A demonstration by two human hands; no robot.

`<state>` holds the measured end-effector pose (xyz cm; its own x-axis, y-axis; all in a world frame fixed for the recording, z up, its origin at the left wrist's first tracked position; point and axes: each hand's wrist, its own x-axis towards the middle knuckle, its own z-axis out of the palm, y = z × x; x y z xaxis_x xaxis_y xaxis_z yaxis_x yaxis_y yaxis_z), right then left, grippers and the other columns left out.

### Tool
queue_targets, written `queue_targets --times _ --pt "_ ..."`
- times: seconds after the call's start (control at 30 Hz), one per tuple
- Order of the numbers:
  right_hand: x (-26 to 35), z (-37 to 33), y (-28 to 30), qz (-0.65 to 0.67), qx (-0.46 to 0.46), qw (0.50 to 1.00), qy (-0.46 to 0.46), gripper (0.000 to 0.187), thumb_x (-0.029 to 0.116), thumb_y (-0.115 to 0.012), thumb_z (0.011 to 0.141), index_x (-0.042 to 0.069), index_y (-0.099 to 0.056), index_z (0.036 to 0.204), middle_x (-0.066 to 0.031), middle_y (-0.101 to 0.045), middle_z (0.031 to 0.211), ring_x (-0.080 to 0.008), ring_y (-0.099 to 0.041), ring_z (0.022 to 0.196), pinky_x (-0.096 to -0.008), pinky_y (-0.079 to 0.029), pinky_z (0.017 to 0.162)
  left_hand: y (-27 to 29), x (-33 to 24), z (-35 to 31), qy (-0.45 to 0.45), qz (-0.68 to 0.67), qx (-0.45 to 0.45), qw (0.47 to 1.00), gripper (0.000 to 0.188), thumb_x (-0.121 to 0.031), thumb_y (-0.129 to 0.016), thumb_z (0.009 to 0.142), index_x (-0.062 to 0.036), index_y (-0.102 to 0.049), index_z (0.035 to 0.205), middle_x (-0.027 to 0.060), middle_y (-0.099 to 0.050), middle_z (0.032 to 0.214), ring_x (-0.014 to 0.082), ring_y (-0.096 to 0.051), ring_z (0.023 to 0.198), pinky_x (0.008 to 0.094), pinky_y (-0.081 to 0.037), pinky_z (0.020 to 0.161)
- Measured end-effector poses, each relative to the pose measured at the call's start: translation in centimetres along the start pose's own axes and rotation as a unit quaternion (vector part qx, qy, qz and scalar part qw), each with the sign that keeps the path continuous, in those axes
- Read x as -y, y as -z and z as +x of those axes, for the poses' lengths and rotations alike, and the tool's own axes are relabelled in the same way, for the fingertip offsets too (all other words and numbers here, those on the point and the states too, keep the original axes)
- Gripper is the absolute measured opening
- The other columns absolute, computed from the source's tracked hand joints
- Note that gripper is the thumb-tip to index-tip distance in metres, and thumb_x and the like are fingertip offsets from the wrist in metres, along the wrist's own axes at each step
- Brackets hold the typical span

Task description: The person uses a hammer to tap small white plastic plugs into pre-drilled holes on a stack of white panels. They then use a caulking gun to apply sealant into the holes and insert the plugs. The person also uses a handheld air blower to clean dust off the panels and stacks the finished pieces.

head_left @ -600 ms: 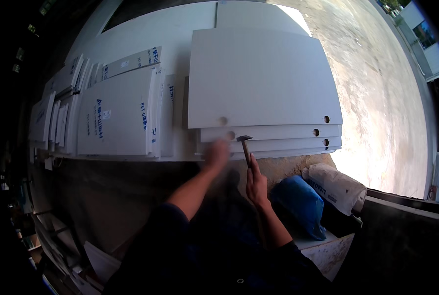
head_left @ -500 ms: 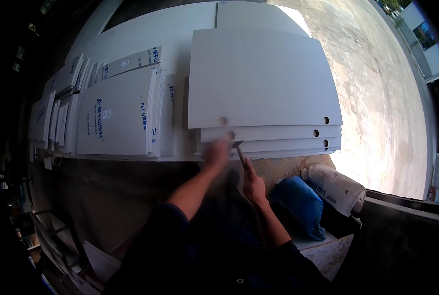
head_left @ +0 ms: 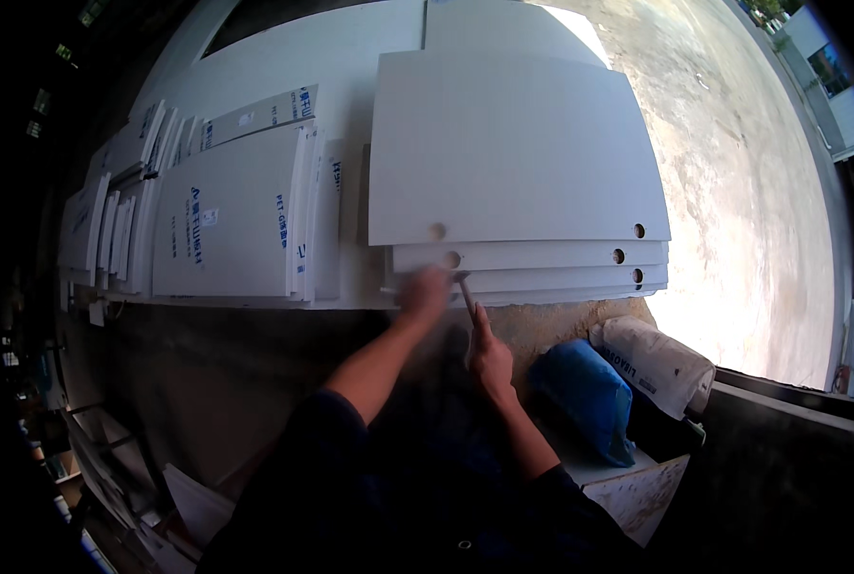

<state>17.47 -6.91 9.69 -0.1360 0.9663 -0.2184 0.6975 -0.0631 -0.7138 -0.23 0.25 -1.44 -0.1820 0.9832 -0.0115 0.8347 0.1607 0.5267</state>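
Observation:
A hammer (head_left: 468, 295) is held upright by its handle in my right hand (head_left: 490, 356), fingers closed round it. Its head comes up against the front edges of the stacked white panels (head_left: 518, 143). Just left of the hammer head, my left hand (head_left: 424, 293) is at those front edges, below a round hole (head_left: 453, 259). Motion blur smears its fingers, so what they hold, if anything, cannot be made out. The panels lie stepped, each lower one jutting toward me, with round holes near their front corners.
More white boards with blue print (head_left: 231, 215) are stacked to the left on a large white sheet (head_left: 350, 48). A blue bag (head_left: 585, 397) and a whitish sack (head_left: 652, 364) lie at the near right. Sunlit concrete floor (head_left: 743, 210) stretches along the far right.
Both hands and the hammer stay in nearly the same place at the panel edges. The whole view has shifted slightly.

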Motion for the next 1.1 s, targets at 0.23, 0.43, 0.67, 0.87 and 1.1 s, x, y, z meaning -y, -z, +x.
queue_targets --times 0.23,0.43,0.67,0.87,1.1 --pt "-1.7 0.2 -0.7 -0.055 0.009 0.998 0.035 0.059 0.017 -0.052 0.097 0.018 -0.036 0.154 -0.0178 -0.067 0.083 -0.0402 -0.066 0.072 -0.0517 -0.051 0.064 2.7 -0.8 -0.2 -0.029 0.012 0.017 0.999 0.008 -0.013 -0.069 0.083 -0.0072 -0.064 0.085 0.0098 -0.060 0.092 0.0337 -0.063 0.091 0.0468 -0.053 0.075" --pt "-2.6 0.6 -0.8 -0.056 0.018 0.996 0.064 0.058 0.016 -0.049 0.099 0.023 -0.034 0.154 -0.0212 -0.069 0.090 -0.0445 -0.066 0.076 -0.0542 -0.050 0.064 4.5 0.0 -1.1 -0.046 0.010 -0.020 0.999 0.009 -0.008 -0.071 0.081 -0.0071 -0.064 0.086 0.0082 -0.060 0.094 0.0317 -0.063 0.095 0.0448 -0.053 0.077" --pt "-1.2 0.6 0.2 -0.031 -0.006 0.997 0.071 0.056 0.019 -0.047 0.101 0.026 -0.032 0.155 -0.0253 -0.069 0.098 -0.0478 -0.065 0.079 -0.0560 -0.050 0.066 1.4 3.7 -1.0 -0.013 -0.020 -0.015 1.000 0.010 -0.008 -0.071 0.081 -0.0063 -0.063 0.086 0.0083 -0.062 0.095 0.0319 -0.063 0.094 0.0440 -0.053 0.077" --pt "-1.8 0.6 -0.3 -0.048 0.009 0.997 0.064 0.057 0.017 -0.049 0.101 0.027 -0.032 0.155 -0.0259 -0.069 0.097 -0.0487 -0.065 0.080 -0.0553 -0.050 0.066 4.8 1.6 -0.7 -0.039 -0.007 -0.010 0.999 0.010 -0.008 -0.070 0.084 -0.0057 -0.063 0.090 0.0103 -0.062 0.093 0.0350 -0.064 0.091 0.0451 -0.052 0.074" --pt "-1.6 -0.1 -0.7 0.010 0.038 0.999 0.012 0.054 0.016 -0.048 0.103 0.025 -0.035 0.154 -0.0260 -0.068 0.091 -0.0476 -0.066 0.077 -0.0515 -0.050 0.065 3.9 3.8 -1.7 -0.021 -0.030 -0.059 0.998 0.008 -0.009 -0.069 0.086 -0.0065 -0.065 0.092 0.0108 -0.063 0.093 0.0361 -0.064 0.090 0.0462 -0.052 0.074"
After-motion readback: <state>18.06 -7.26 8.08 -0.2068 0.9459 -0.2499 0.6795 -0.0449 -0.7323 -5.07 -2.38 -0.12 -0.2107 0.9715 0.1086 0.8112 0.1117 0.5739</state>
